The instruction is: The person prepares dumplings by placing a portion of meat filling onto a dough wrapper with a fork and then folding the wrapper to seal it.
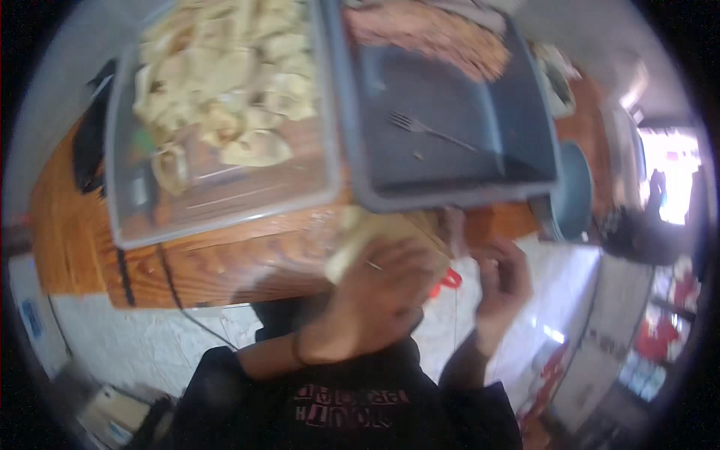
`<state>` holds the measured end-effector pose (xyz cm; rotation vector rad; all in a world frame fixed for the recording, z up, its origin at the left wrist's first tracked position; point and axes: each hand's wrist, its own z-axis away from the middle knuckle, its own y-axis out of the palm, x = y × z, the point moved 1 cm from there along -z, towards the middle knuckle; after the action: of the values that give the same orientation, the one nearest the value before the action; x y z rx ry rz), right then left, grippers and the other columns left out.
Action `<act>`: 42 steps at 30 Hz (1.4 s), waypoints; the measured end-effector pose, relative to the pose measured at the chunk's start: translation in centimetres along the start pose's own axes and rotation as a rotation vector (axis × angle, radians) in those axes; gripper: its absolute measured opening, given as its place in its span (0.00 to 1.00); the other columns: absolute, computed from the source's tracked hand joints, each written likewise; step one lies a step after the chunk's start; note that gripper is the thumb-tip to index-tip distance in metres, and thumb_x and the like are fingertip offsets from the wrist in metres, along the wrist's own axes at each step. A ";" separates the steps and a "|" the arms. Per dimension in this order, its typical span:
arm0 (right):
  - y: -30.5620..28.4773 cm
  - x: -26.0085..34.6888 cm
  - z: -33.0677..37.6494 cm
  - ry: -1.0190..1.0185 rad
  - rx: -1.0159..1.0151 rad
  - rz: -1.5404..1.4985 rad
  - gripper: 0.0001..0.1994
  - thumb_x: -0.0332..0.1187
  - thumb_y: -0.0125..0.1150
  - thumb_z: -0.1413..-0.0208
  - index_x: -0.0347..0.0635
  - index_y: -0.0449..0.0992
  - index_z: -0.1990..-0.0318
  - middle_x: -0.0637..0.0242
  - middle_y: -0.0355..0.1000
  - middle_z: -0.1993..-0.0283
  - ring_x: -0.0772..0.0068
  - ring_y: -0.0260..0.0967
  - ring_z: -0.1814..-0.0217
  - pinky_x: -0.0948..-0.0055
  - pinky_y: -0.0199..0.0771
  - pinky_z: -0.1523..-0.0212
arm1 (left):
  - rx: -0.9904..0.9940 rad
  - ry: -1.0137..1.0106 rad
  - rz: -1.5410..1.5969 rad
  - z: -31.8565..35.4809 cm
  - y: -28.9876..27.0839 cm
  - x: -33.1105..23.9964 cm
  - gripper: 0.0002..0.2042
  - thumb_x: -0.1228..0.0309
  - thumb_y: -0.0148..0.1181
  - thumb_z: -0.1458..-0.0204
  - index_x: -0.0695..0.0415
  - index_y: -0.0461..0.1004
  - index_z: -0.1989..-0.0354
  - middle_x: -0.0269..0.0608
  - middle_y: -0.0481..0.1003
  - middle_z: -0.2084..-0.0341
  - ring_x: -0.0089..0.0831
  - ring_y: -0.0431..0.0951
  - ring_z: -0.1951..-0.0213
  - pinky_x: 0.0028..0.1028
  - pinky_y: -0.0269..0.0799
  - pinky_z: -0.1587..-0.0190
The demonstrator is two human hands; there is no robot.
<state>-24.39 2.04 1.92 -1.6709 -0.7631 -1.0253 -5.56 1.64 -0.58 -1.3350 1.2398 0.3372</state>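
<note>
My left hand [386, 281], blurred, lies with outstretched fingers over a pale stack of dough wrappers [351, 238] at the table's near edge. It covers much of the stack, and its palm side is hidden. To the right, past the table edge, my right hand [504, 285] is raised with loosely bent fingers apart and nothing visible in them. A clear plastic tray [247, 210] at the left holds many folded dumplings [225, 75]. Beside it a dark grey tray [450, 196] carries pinkish minced filling [431, 34] along its far side and a metal fork [431, 130] on its bottom.
Both trays rest on a wooden table [225, 262]. A blue-grey bowl [574, 191] stands right of the grey tray. A dark cable [172, 285] hangs over the front edge. Below, a red object [450, 281] shows between my hands above the pale tiled floor [555, 300].
</note>
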 end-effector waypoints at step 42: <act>2.2 -0.6 3.4 0.278 0.330 -0.336 0.23 0.17 0.59 0.49 0.34 0.66 0.44 0.58 0.74 0.57 0.73 0.74 0.59 0.75 0.75 0.60 | -0.015 -0.593 0.665 0.5 -2.2 0.3 0.19 0.80 0.62 0.52 0.63 0.68 0.51 0.42 0.77 0.67 0.27 0.80 0.63 0.26 0.76 0.58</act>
<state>-21.82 4.63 -0.04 -1.1136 -0.9854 -1.2554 -3.49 1.33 0.21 -0.7068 1.1258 1.1243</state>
